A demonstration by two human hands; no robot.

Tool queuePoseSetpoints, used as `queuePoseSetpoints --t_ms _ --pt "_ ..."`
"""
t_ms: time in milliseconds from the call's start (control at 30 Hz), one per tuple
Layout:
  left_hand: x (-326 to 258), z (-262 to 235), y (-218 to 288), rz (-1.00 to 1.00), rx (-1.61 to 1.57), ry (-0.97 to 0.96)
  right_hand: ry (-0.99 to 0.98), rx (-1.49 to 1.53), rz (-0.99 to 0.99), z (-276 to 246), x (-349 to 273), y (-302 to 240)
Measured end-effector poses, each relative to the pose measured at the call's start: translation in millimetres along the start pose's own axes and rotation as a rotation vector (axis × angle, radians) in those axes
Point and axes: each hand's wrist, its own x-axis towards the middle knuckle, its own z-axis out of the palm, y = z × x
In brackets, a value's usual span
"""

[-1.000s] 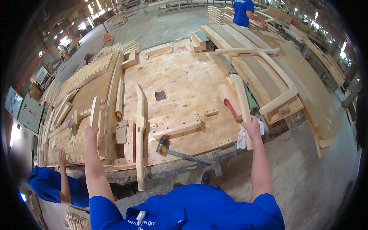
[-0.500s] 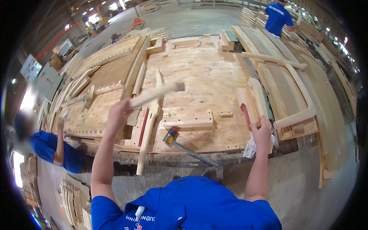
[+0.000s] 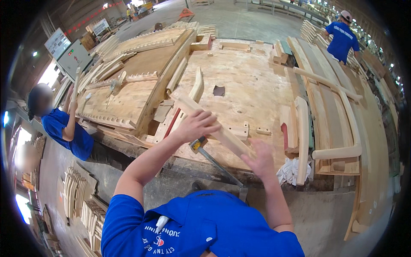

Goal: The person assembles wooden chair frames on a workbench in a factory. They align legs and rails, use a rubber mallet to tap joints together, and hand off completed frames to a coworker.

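Observation:
My left hand [image 3: 199, 126] is closed over the middle of a pale wooden bar [image 3: 229, 139], which slants across the near side of the workbench. Its near right end meets my right hand [image 3: 261, 157], slightly blurred, with thumb and fingers around that end. Beneath the bar lies a mallet [image 3: 216, 163] with a yellow and black head and a grey handle, partly covered. A wooden block with holes [image 3: 239, 132] is fixed on the plywood top behind the bar. Left of it, a curved wooden piece [image 3: 197, 85] is partly hidden by the bar.
A curved wooden leg [image 3: 302, 145] overhangs the near edge at right, beside a white rag [image 3: 287, 171]. An assembled wooden frame [image 3: 353, 120] rests on boards farther right. A co-worker [image 3: 66, 124] stands at left, another person [image 3: 342, 38] at far right. A dark patch [image 3: 219, 91] marks the plywood [image 3: 244, 73].
My left hand has brought the bar rightward and nearer, turning it. My right hand has left the curved leg at right and moved left to the bar's end. The head view has shifted.

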Motion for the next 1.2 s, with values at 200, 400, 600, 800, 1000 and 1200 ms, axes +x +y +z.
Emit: queuePoseSetpoints --t_ms 200,400,600,800,1000,1200 --pt "18 0 28 0.117 -0.125 0.064 -0.146 0.006 0.157 39 -6 -10" --pt "18 4 60 -0.431 -0.428 0.452 -0.492 1.403 0.606 45 -20 37" --pt "5 41 87 -1.008 -1.975 0.089 -0.781 1.778 0.609 44 -15 36" --pt "9 55 76 -1.173 -2.096 0.178 -0.32 0.807 0.364 65 16 29" --pt "0 58 41 -1.013 -1.864 0.301 0.05 0.137 -0.205 40 62 -35" --pt "32 40 -4 -0.556 -1.067 0.043 -0.065 -0.2 -0.513 24 112 -68"
